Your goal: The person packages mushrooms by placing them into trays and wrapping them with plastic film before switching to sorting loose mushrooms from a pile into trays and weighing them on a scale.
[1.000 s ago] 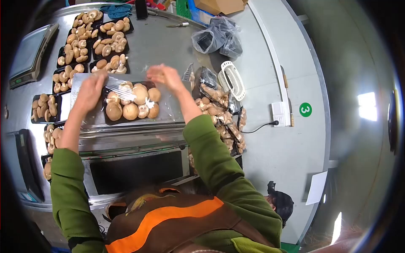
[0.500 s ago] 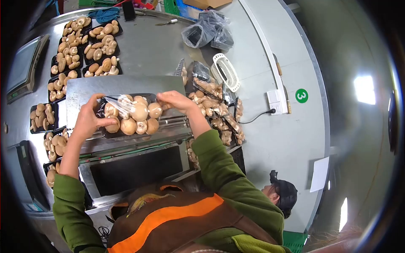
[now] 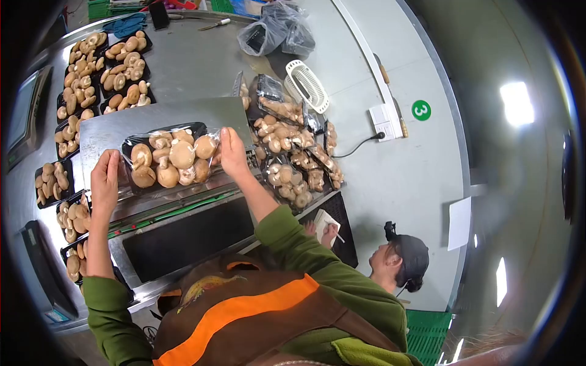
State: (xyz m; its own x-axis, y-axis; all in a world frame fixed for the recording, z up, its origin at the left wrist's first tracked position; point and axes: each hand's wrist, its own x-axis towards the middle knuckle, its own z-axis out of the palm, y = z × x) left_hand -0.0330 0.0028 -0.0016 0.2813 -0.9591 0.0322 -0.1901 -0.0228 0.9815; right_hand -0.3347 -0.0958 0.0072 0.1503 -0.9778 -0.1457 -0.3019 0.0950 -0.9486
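Observation:
A black tray of brown mushrooms [image 3: 182, 154] sits on the metal wrapping machine [image 3: 101, 129] in front of me, with clear plastic film [image 3: 213, 136] drawn across it. My left hand [image 3: 105, 186] is closed at the tray's left, fingers pinched together on the film's edge. On the other side, my right hand [image 3: 237, 157] pinches the film beside the right end of the tray. Both hands are raised about level with the tray, and the film between them looks stretched.
Open mushroom trays [image 3: 80, 79] line the left; wrapped mushroom packs [image 3: 284, 134] pile up at right near a white basket [image 3: 307, 86]. A scale [image 3: 29, 113] stands far left. Bags [image 3: 278, 30] and a knife [image 3: 215, 24] lie farther back. Another person [image 3: 400, 259] writes on a notepad [image 3: 326, 227].
My hands moved from gripping the tray's ends to pulling the film outward on both sides. The bunched film over the mushrooms is now spread flatter. The other person's hands and notepad came into view.

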